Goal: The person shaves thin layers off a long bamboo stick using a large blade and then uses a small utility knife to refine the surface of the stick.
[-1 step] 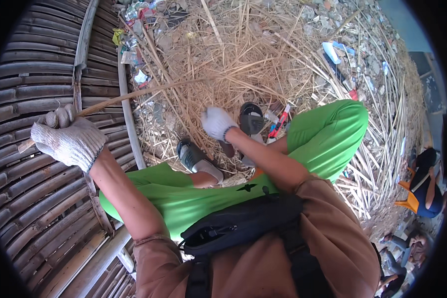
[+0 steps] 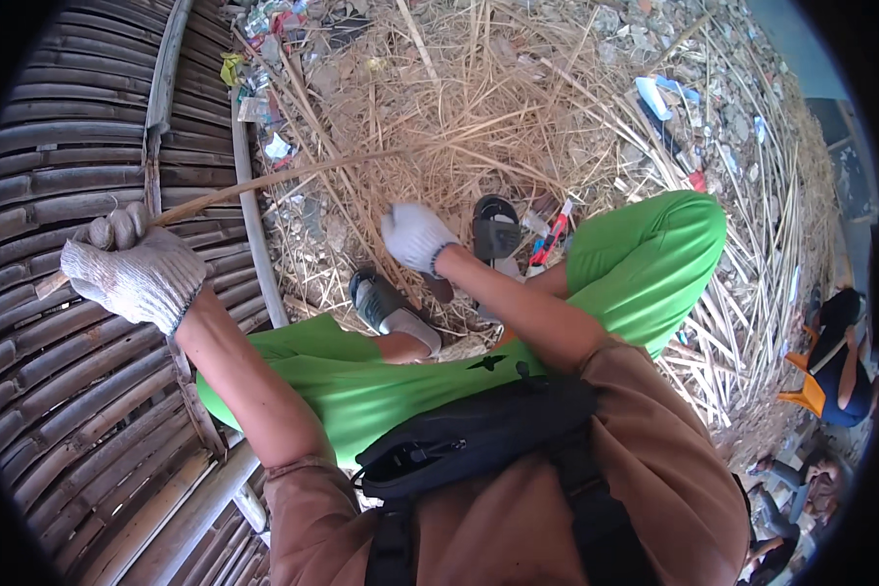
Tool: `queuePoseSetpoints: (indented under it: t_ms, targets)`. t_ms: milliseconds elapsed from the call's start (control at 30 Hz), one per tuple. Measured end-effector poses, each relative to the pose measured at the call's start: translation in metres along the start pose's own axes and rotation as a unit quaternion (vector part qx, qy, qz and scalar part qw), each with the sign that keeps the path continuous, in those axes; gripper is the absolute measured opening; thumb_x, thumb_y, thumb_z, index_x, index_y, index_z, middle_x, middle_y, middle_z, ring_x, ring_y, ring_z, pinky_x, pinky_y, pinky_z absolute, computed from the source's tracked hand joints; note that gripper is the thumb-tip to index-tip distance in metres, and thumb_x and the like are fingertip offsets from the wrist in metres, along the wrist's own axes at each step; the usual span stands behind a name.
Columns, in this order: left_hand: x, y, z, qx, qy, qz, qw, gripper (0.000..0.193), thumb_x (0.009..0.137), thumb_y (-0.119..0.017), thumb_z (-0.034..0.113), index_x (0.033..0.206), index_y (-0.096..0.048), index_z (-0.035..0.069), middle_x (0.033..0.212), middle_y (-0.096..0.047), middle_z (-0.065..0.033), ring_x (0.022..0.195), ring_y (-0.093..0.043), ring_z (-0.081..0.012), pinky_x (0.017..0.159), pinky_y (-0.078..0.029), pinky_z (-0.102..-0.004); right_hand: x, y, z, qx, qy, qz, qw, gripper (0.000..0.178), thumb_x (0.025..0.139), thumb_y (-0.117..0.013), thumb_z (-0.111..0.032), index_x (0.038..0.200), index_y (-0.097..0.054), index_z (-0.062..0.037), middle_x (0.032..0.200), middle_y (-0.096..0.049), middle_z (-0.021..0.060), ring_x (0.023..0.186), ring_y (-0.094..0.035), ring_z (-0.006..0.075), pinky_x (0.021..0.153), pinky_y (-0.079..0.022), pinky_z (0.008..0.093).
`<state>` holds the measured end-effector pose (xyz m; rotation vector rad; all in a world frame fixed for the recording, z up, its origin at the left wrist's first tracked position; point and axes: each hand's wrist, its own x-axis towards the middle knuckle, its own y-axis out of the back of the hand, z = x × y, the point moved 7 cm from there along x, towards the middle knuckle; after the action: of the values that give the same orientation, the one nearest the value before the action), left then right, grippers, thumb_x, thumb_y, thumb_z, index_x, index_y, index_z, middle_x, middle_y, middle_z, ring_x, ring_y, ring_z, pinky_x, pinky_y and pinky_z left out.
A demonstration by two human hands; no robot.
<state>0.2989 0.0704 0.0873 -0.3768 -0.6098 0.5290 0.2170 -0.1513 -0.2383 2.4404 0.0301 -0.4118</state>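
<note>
My left hand (image 2: 132, 269), in a pale knitted glove, is closed around one end of a long thin bamboo strip (image 2: 264, 183). A short stub pokes out behind the fist, and the rest stretches right over the straw. In front of my lap, my right hand (image 2: 415, 237) wears a similar white glove and is curled closed. A dark brown rounded piece (image 2: 439, 288) shows below its wrist; what the fingers hold is hidden. Between my feet and knees, a slim red and blue item (image 2: 554, 234) lies near my right sandal (image 2: 496, 227).
A slatted bamboo platform (image 2: 59, 230) fills the left side. Straw and shavings (image 2: 488, 107) cover the ground, with litter at the far left. Loose bamboo strips (image 2: 718, 337) are heaped at right. Beyond them a person (image 2: 835, 356) sits on an orange chair (image 2: 804, 396).
My right hand has shifted slightly left and toward the far side, and the brown piece beneath it has moved left too. My left hand and the strip stay nearly in place.
</note>
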Motion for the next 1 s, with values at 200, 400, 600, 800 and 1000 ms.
queuePoseSetpoints:
  t_ms: [200,400,600,800,1000]
  targets:
    - [0.006,0.01,0.006,0.006,0.006,-0.003,1.0,0.033,0.09,-0.063,0.018,0.076,-0.034,0.014,0.067,-0.028,0.0029,0.058,-0.022,-0.012,0.056,-0.023,-0.0318,0.017,-0.014,0.046,-0.153,0.043,-0.117,0.98,0.03,0.096,-0.057,-0.025,0.105,-0.079,-0.0055,0.104,-0.077,0.0229,0.095,-0.075,0.0412,0.085,-0.06,0.0496]
    - [0.005,0.022,-0.011,-0.007,0.013,0.036,0.999,0.03,0.089,-0.063,0.016,0.074,-0.037,0.013,0.065,-0.031,0.0024,0.057,-0.025,-0.0132,0.054,-0.026,-0.033,0.022,-0.048,0.09,-0.388,0.149,-0.226,0.881,0.025,0.087,-0.064,-0.021,0.098,-0.083,-0.0075,0.101,-0.079,0.0194,0.092,-0.078,0.0348,0.081,-0.062,0.0443]
    - [0.019,0.053,-0.009,0.01,0.016,0.048,0.999,0.027,0.088,-0.06,0.019,0.074,-0.038,0.012,0.066,-0.035,0.0011,0.056,-0.03,-0.0151,0.054,-0.028,-0.0344,0.012,-0.014,-0.022,-0.005,0.032,0.023,0.999,0.029,0.09,-0.058,-0.019,0.091,-0.081,-0.0007,0.096,-0.075,0.0269,0.091,-0.075,0.043,0.083,-0.061,0.0487]
    - [0.016,0.056,-0.032,0.046,0.022,0.127,0.991,0.023,0.089,-0.057,0.02,0.075,-0.041,0.011,0.065,-0.039,-0.0001,0.054,-0.037,-0.0148,0.054,-0.036,-0.0329,0.047,-0.042,0.147,-0.326,0.08,-0.187,0.923,0.027,0.091,-0.059,-0.018,0.096,-0.08,-0.0013,0.099,-0.076,0.0256,0.093,-0.076,0.0409,0.085,-0.061,0.0497]
    - [0.012,0.065,-0.006,0.076,-0.018,0.163,0.984,0.025,0.094,-0.063,0.024,0.083,-0.045,0.009,0.067,-0.046,-0.0019,0.056,-0.042,-0.0163,0.057,-0.041,-0.0342,0.02,-0.025,-0.044,0.053,0.011,-0.056,0.997,0.04,0.1,-0.051,-0.031,0.104,-0.073,0.0026,0.094,-0.073,0.031,0.09,-0.073,0.0482,0.085,-0.058,0.0568]
